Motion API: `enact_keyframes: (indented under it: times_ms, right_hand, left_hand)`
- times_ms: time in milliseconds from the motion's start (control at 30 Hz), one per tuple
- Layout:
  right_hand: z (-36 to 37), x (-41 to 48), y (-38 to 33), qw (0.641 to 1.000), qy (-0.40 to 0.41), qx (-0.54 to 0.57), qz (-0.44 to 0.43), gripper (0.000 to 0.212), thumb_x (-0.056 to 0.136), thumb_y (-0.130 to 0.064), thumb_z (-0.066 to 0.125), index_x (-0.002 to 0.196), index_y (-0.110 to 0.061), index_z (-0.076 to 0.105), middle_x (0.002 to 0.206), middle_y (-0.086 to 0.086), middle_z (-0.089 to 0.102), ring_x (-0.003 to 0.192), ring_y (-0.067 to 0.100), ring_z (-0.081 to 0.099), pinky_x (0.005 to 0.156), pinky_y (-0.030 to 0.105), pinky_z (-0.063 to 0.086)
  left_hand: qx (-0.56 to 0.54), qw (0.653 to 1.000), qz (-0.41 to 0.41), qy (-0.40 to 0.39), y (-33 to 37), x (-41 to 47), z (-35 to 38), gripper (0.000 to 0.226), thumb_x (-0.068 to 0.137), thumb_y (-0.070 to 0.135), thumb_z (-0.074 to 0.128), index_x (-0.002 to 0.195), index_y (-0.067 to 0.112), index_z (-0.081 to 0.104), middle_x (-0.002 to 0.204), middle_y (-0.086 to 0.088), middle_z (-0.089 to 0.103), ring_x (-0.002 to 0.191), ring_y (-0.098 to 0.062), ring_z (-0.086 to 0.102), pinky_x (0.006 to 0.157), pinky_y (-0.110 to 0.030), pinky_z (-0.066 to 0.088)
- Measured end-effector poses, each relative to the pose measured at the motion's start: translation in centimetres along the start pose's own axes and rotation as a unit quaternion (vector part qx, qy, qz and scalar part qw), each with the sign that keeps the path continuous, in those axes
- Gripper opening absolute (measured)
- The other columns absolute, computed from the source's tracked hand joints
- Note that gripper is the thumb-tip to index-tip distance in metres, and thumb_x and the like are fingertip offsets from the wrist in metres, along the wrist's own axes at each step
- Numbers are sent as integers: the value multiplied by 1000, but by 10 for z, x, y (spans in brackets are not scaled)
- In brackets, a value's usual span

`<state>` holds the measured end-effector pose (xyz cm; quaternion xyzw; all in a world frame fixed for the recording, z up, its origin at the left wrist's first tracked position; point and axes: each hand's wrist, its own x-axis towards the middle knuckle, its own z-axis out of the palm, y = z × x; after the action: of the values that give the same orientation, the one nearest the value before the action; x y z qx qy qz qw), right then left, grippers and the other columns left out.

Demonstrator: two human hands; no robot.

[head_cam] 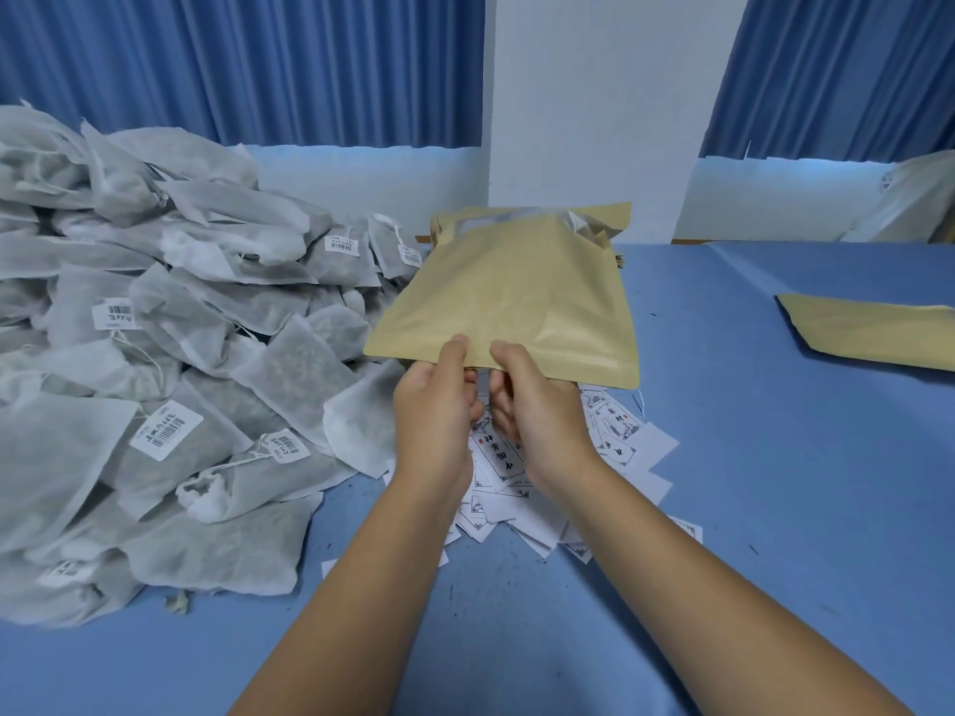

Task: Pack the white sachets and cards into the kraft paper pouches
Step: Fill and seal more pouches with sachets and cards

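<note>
Pinching the pouch (517,292) by its near edge, thumbs on top, left hand (434,405) and right hand (532,405) hold it over cards (620,441); a slack grip might drop it.

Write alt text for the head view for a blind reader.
The left hand and right hand pinch the near edge of a pouch above scattered cards on a blue table. Sachets are heaped at left; a second pouch lies right.

Blue table (775,509) bears sachets (155,354), cards (622,447), one pouch (878,333)
</note>
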<state>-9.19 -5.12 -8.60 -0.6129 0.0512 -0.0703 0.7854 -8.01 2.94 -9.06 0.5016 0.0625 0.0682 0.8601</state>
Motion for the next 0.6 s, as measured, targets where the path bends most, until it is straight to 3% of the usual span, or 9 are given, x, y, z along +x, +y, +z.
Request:
enact_keyframes:
  times_ms: [133, 233, 400, 600]
  right_hand:
    - [-5, 4, -6, 999, 17, 19, 23, 53, 86, -24, 54, 34, -23, 43, 40, -3, 28, 38, 13, 23, 41, 23, 25]
    - [-7, 5, -5, 999, 32, 37, 24, 54, 85, -22, 53, 32, -23, 41, 41, -2, 27, 38, 14, 22, 41, 23, 24]
    - [-3, 2, 0, 999, 16, 15, 23, 54, 85, -30, 59, 34, -22, 45, 42, -3, 31, 39, 14, 26, 44, 22, 27]
    - [-4, 7, -2, 998, -4, 46, 36, 53, 87, -20, 55, 36, -24, 43, 44, -3, 31, 37, 11, 23, 45, 25, 24]
  left_hand:
    - [6, 1000, -20, 2, -1, -1, 2, 27, 93, 27, 57, 72, 11, 50, 58, -1, 47, 41, -9, 37, 38, -19, 30]
    - [-10, 1000, -17, -8, 2, -1, 3, 28, 95, 17, 53, 68, 15, 46, 55, 3, 39, 43, -7, 30, 37, -17, 25]
    - [12, 1000, -2, -26, 2, -3, 3, 35, 95, 19, 52, 62, 18, 41, 52, 4, 26, 43, -9, 23, 38, -18, 24]
    - [14, 1000, -6, -13, 2, -3, 2, 27, 91, 20, 54, 65, 14, 49, 52, 2, 42, 40, -9, 31, 35, -19, 25]
